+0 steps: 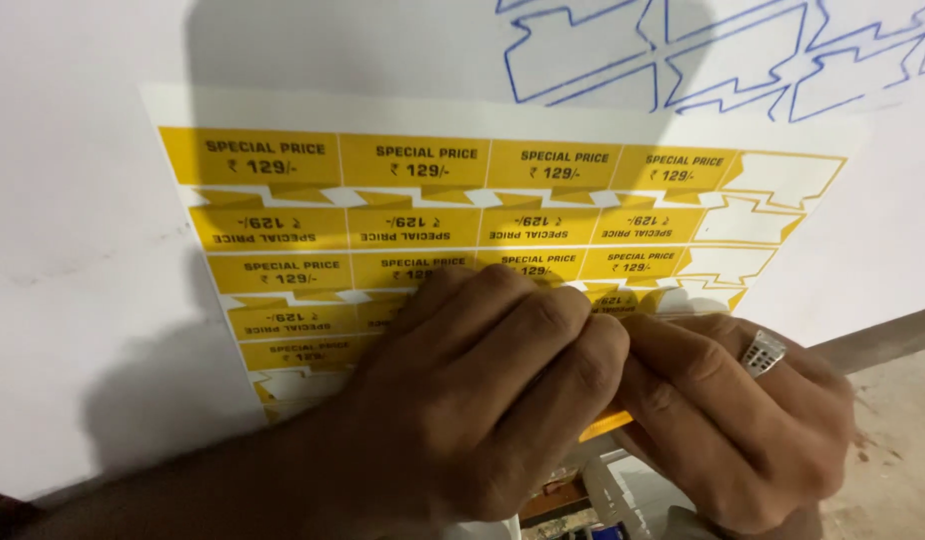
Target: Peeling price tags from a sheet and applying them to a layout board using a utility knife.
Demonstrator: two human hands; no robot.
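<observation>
The left hand (483,390) fills the lower centre of the frame, its fingers curled and pressing down on the yellow sticker sheet (483,200). That sheet spreads across the middle of the white desk (83,300), several labels at its right edge already peeled off. The right hand (743,420), lower right and wearing a silver ring (763,352), pinches a yellow sticker (608,424) at the sheet's lower edge. As a judgement, a skewed pull could tear or crease the sticker, or let it fold onto itself.
</observation>
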